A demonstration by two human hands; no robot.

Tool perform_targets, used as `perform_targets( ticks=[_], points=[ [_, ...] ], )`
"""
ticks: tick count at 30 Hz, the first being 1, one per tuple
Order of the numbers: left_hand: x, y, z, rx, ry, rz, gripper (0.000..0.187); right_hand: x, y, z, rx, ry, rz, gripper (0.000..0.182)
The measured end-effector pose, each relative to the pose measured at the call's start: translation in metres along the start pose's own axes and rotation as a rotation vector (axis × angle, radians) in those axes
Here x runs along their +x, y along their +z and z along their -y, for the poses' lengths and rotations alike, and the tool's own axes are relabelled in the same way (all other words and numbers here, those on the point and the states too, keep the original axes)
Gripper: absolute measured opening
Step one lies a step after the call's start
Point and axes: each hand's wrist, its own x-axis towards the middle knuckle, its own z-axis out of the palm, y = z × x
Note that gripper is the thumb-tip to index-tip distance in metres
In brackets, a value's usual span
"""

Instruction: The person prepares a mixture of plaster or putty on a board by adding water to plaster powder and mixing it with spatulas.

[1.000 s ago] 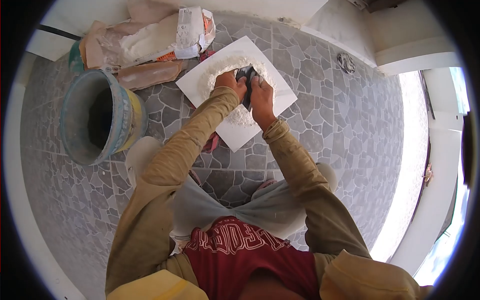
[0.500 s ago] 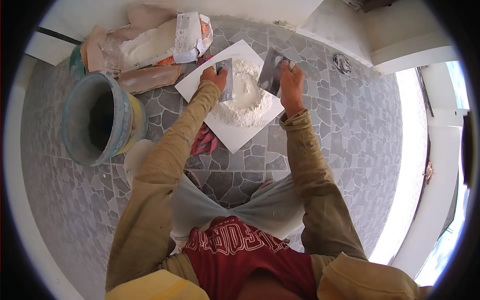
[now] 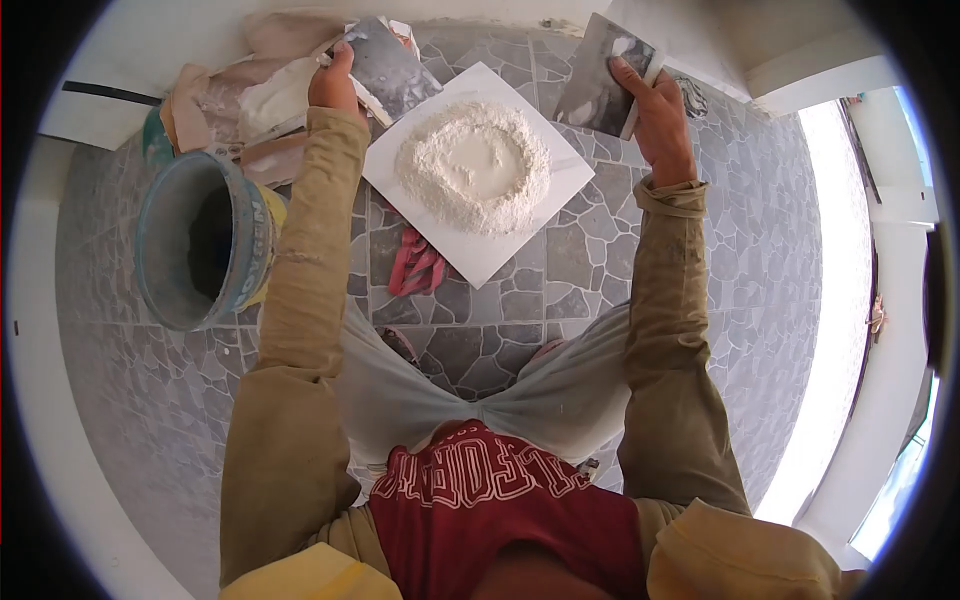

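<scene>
A white square tile lies on the floor in front of me, bearing a ring of white powder around a pool of pale wet mix. My left hand grips a broad metal scraper at the tile's upper left, over the torn bag's edge. Off the tile's upper right, my right hand is closed around the pale handle edge of a second broad metal scraper. Grey-white smears mark both blades. Neither scraper touches the powder.
A torn paper bag with white powder lies beyond my left arm. Nearer stands a blue-rimmed bucket. Red cloth lies by the tile's lower left edge. Walls border the stone-patterned floor, and a crumpled item sits at right.
Both hands have moved apart and away from the powder, each carrying its scraper. The left went up and left, the right out to the right, uncovering the whole powder ring.
</scene>
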Motion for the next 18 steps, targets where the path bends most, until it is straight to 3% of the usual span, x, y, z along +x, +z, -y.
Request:
perform_targets(
  ticks=[2, 5, 8, 10, 12, 16, 18],
  points=[
    [0.012, 0.004, -0.023, -0.085, -0.067, -0.025, 0.035, 0.003, -0.016, -0.030, -0.003, 0.026, 0.008, 0.024],
    [0.022, -0.010, -0.035, -0.004, -0.051, -0.137, 0.037, 0.000, -0.028, -0.078, -0.666, 0.145, 0.040, 0.045],
    [0.012, -0.023, -0.030, -0.172, -0.156, -0.125, 0.038, 0.000, -0.034, -0.070, -0.810, 0.039, -0.066, 0.049],
    [0.021, -0.020, -0.022, -0.173, -0.149, -0.121, 0.036, 0.002, -0.029, -0.024, -0.909, 0.180, -0.046, 0.051],
    [0.023, -0.010, -0.015, -0.156, -0.163, -0.104, 0.035, -0.008, -0.026, 0.006, -0.134, 0.240, 0.059, 0.049],
    [0.032, -0.001, 0.004, -0.180, -0.272, -0.059, 0.027, 0.015, -0.051, 0.028, -0.788, 0.055, 0.076, 0.045],
    [0.048, -0.014, 0.030, -0.165, -0.251, -0.001, 0.026, 0.039, -0.071, 0.044, -1.546, -0.156, 0.010, 0.026]
  ],
)
